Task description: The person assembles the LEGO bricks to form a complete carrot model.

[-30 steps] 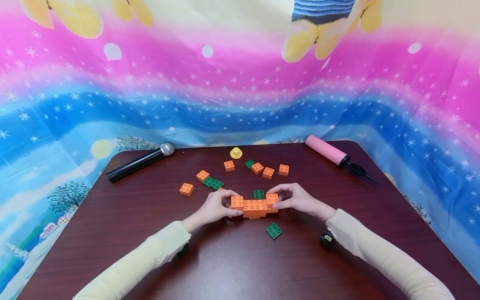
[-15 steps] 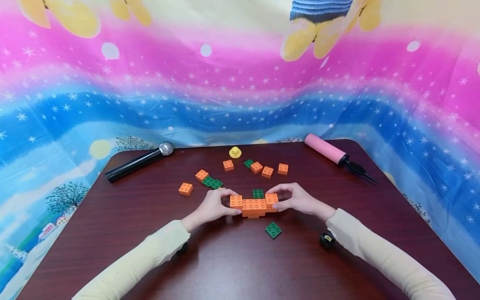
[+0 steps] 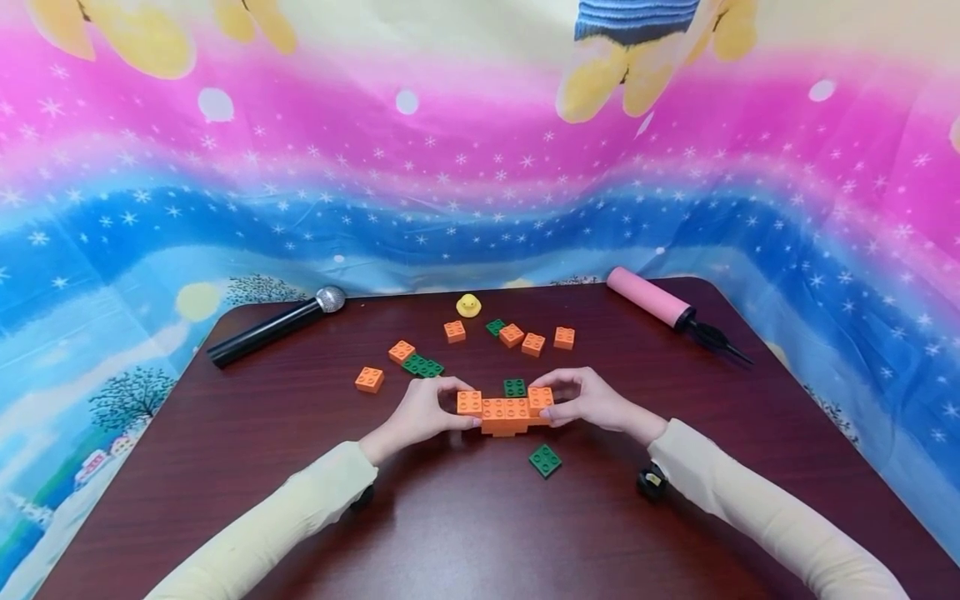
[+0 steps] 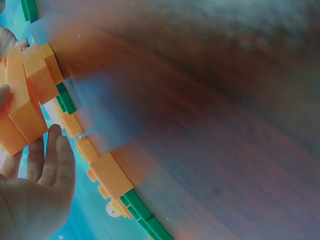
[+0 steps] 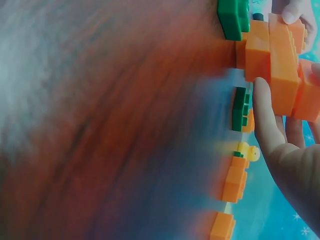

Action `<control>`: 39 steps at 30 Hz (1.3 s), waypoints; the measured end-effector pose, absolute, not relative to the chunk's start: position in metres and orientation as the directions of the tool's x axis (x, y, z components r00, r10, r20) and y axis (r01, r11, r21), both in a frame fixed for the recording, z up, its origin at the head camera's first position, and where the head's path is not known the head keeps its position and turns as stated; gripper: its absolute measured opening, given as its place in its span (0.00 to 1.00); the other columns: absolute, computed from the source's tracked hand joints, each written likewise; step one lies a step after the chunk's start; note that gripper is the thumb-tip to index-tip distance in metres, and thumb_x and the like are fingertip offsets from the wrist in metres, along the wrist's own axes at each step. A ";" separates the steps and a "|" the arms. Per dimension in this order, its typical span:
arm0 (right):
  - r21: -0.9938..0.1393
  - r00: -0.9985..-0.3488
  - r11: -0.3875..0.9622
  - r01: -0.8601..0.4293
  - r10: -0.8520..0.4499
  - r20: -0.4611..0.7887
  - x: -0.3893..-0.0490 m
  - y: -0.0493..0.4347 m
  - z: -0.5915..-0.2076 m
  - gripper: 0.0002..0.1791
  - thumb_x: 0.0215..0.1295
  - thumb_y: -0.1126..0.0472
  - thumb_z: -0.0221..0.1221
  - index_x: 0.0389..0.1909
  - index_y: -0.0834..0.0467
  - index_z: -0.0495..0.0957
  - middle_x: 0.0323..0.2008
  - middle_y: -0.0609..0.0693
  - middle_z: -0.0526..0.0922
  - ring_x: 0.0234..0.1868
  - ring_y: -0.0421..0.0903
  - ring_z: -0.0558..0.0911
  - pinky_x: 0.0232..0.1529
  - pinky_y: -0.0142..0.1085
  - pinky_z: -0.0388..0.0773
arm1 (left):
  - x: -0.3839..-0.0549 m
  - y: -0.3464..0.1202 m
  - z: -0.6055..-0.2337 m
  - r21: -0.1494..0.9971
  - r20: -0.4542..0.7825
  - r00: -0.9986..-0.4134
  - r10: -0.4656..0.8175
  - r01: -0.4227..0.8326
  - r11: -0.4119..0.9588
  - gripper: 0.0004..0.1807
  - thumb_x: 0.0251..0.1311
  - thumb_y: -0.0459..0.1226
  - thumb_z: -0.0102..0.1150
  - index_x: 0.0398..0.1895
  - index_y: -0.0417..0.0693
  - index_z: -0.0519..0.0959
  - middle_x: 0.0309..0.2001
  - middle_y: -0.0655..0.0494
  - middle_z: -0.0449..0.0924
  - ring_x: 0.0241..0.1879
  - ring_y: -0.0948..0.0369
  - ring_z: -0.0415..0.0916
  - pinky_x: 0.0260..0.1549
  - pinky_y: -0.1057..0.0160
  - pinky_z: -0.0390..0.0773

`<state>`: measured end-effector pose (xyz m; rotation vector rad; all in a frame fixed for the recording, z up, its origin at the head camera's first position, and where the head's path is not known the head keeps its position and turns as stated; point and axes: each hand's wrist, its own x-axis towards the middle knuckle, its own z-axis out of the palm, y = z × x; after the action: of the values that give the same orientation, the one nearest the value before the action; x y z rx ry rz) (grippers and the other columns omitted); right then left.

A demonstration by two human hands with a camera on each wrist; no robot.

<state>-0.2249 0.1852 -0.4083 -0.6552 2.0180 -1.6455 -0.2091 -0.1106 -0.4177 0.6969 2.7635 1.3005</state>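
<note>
An orange block structure sits on the table between both hands. It is stepped: a narrow block at the bottom, a wider row above, and a square block on top at each end. My left hand pinches its left end between thumb and fingers. On the opposite end, my right hand grips the right top block the same way. The left wrist view has the structure at its left edge, beside the fingers. Seen from the right wrist, the stacked layers show side-on. Fingers cover parts of both ends.
One green block lies in front of the structure and another green block just behind it. Farther back are several orange blocks, a long green block, a yellow duck, a microphone and a pink pump.
</note>
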 end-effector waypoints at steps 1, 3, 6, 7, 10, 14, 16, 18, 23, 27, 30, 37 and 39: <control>-0.984 -0.784 0.164 -0.070 -0.619 -0.047 -0.225 0.185 -0.409 0.28 0.58 0.65 0.65 0.58 0.71 0.70 0.52 0.62 0.78 0.40 0.45 0.85 0.40 0.47 0.82 | -0.209 -0.111 -0.418 0.731 0.177 -0.901 0.397 0.390 0.560 0.21 0.45 0.48 0.74 0.44 0.53 0.84 0.42 0.59 0.85 0.43 0.61 0.78 0.46 0.55 0.78; -0.988 -0.783 0.144 -0.057 -0.621 -0.045 -0.225 0.184 -0.411 0.29 0.59 0.65 0.65 0.59 0.71 0.69 0.52 0.61 0.77 0.41 0.46 0.85 0.40 0.48 0.82 | -0.209 -0.110 -0.417 0.731 0.177 -0.898 0.403 0.394 0.557 0.21 0.46 0.48 0.74 0.44 0.52 0.84 0.42 0.59 0.85 0.44 0.60 0.79 0.47 0.54 0.78; -0.991 -0.785 0.126 -0.049 -0.618 -0.040 -0.225 0.183 -0.414 0.29 0.58 0.65 0.65 0.59 0.71 0.70 0.53 0.61 0.77 0.43 0.47 0.85 0.40 0.50 0.82 | -0.210 -0.110 -0.416 0.733 0.182 -0.894 0.409 0.401 0.550 0.21 0.46 0.47 0.74 0.44 0.51 0.84 0.42 0.58 0.85 0.44 0.60 0.79 0.47 0.54 0.78; -0.991 -0.787 0.123 -0.049 -0.616 -0.038 -0.225 0.183 -0.415 0.28 0.58 0.65 0.66 0.58 0.71 0.70 0.53 0.61 0.77 0.43 0.47 0.85 0.40 0.50 0.82 | -0.209 -0.110 -0.416 0.734 0.187 -0.892 0.412 0.405 0.546 0.21 0.46 0.47 0.74 0.44 0.51 0.84 0.42 0.57 0.85 0.43 0.61 0.79 0.46 0.55 0.78; -0.991 -0.794 0.124 -0.055 -0.607 -0.032 -0.225 0.183 -0.416 0.27 0.58 0.66 0.66 0.57 0.70 0.71 0.53 0.62 0.77 0.45 0.46 0.84 0.41 0.48 0.82 | -0.209 -0.111 -0.417 0.739 0.196 -0.887 0.417 0.413 0.532 0.21 0.46 0.47 0.74 0.44 0.51 0.84 0.42 0.57 0.85 0.40 0.62 0.80 0.43 0.57 0.79; -0.986 -0.805 0.145 -0.082 -0.593 -0.020 -0.225 0.183 -0.417 0.26 0.57 0.65 0.66 0.56 0.69 0.73 0.52 0.61 0.78 0.44 0.46 0.84 0.41 0.46 0.82 | -0.209 -0.112 -0.418 0.754 0.195 -0.883 0.427 0.414 0.510 0.22 0.46 0.46 0.74 0.46 0.49 0.83 0.43 0.57 0.85 0.36 0.62 0.81 0.40 0.60 0.80; -0.983 -0.807 0.155 -0.101 -0.590 -0.010 -0.226 0.184 -0.417 0.26 0.57 0.65 0.67 0.56 0.69 0.74 0.52 0.62 0.78 0.43 0.46 0.85 0.41 0.45 0.82 | -0.210 -0.112 -0.418 0.762 0.190 -0.884 0.428 0.407 0.504 0.23 0.46 0.45 0.74 0.47 0.48 0.83 0.43 0.57 0.85 0.35 0.62 0.81 0.40 0.61 0.80; -0.980 -0.808 0.163 -0.118 -0.589 -0.001 -0.226 0.183 -0.416 0.26 0.57 0.64 0.67 0.55 0.68 0.74 0.51 0.62 0.79 0.41 0.47 0.85 0.41 0.44 0.83 | -0.210 -0.112 -0.417 0.765 0.190 -0.884 0.427 0.406 0.500 0.23 0.46 0.45 0.74 0.47 0.48 0.83 0.42 0.56 0.85 0.35 0.62 0.81 0.39 0.62 0.80; -0.969 -0.815 0.179 -0.171 -0.579 0.037 -0.225 0.182 -0.415 0.24 0.56 0.66 0.67 0.54 0.68 0.76 0.49 0.64 0.80 0.34 0.48 0.86 0.38 0.42 0.83 | -0.210 -0.111 -0.416 0.761 0.197 -0.884 0.425 0.411 0.502 0.22 0.46 0.44 0.75 0.45 0.49 0.84 0.41 0.56 0.85 0.34 0.63 0.80 0.39 0.62 0.79; -0.946 -0.827 0.214 -0.245 -0.555 0.089 -0.224 0.181 -0.416 0.22 0.54 0.67 0.68 0.51 0.67 0.78 0.47 0.63 0.81 0.33 0.50 0.86 0.38 0.39 0.83 | -0.210 -0.110 -0.415 0.755 0.204 -0.883 0.422 0.417 0.506 0.21 0.45 0.45 0.75 0.45 0.50 0.84 0.41 0.56 0.85 0.36 0.63 0.79 0.39 0.62 0.79; -0.919 -0.839 0.261 -0.296 -0.531 0.120 -0.225 0.180 -0.418 0.22 0.51 0.67 0.70 0.49 0.65 0.80 0.44 0.60 0.83 0.36 0.48 0.84 0.41 0.36 0.82 | -0.211 -0.110 -0.416 0.752 0.208 -0.883 0.422 0.420 0.509 0.22 0.45 0.45 0.75 0.45 0.48 0.84 0.42 0.56 0.85 0.38 0.62 0.79 0.40 0.61 0.79; -0.884 -0.838 0.303 -0.356 -0.523 0.158 -0.228 0.178 -0.419 0.21 0.47 0.65 0.73 0.46 0.62 0.83 0.40 0.53 0.85 0.36 0.43 0.82 0.38 0.37 0.81 | -0.211 -0.110 -0.416 0.752 0.199 -0.890 0.410 0.407 0.518 0.21 0.45 0.45 0.75 0.44 0.50 0.84 0.42 0.56 0.85 0.40 0.62 0.78 0.40 0.61 0.78; -0.889 -0.834 0.297 -0.348 -0.531 0.149 -0.228 0.179 -0.420 0.22 0.47 0.65 0.72 0.46 0.64 0.82 0.41 0.54 0.85 0.37 0.42 0.82 0.38 0.36 0.81 | -0.211 -0.111 -0.417 0.752 0.190 -0.894 0.407 0.398 0.525 0.21 0.45 0.45 0.75 0.44 0.50 0.85 0.42 0.56 0.85 0.40 0.62 0.78 0.41 0.61 0.78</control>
<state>-0.2283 0.1786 -0.4205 -0.8181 2.3849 -1.5650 -0.2109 -0.1106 -0.4170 0.7217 2.7352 1.3444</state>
